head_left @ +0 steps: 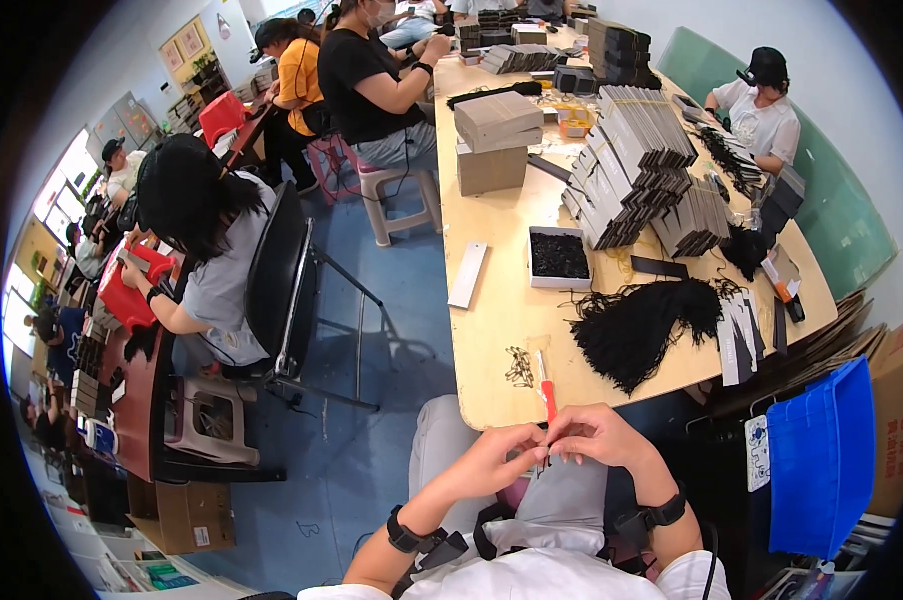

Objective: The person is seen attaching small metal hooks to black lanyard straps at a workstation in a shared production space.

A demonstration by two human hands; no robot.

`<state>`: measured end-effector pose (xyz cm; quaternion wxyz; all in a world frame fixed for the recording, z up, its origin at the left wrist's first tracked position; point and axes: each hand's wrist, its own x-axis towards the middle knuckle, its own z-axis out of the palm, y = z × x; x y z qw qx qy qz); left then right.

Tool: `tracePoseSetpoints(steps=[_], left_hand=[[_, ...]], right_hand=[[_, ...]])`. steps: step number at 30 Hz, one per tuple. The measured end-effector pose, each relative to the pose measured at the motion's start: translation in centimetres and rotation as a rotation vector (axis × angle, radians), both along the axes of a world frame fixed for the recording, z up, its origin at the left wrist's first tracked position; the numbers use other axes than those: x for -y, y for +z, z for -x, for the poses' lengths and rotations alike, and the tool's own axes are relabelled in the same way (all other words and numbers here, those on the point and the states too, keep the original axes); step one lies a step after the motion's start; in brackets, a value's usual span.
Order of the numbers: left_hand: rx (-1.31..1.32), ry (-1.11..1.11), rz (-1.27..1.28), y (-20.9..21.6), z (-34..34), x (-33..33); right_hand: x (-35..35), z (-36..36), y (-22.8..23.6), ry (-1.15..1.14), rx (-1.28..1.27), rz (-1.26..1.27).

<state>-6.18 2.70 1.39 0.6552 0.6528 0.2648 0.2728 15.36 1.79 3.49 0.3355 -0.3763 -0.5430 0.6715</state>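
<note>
My left hand (493,460) and my right hand (603,436) meet over my lap, just off the table's near edge. Both pinch a small, thin black cord (543,463) between thumb and fingertips; most of it is hidden by the fingers. Right behind my fingertips lies a red-handled tool (548,398) with a pale shaft, pointing away from me on the wooden table (491,350). To its left is a little heap of thin dark loops (519,367). A large bundle of black cords (643,335) spreads over the table to the right.
A white box of small black pieces (559,258), a flat white box (467,275) and tall stacks of grey boxes (631,165) stand farther up the table. Grey-white strips (739,340) lie at the right edge, near a blue bin (821,460). Several people work around.
</note>
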Motion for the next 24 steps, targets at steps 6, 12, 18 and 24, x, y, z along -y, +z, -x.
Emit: tracePoseSetpoints(steps=[6,12,18,24], left_hand=[[-0.015,-0.075,-0.028,0.4,0.2,-0.4],[-0.014,-0.132,-0.094,0.9,0.5,-0.6],[-0.034,-0.128,-0.071,0.1,0.7,-0.3],[0.193,-0.055,0.316,0.4,0.2,0.4]], right_hand=[[-0.3,-0.3,-0.9,0.108,-0.035,0.032],[-0.4,-0.1,-0.5,0.132,-0.016,-0.015],[0.2,0.2,-1.4,0.08,0.05,-0.178],[1.1,1.9,-1.6,-0.193,0.1,-0.373]])
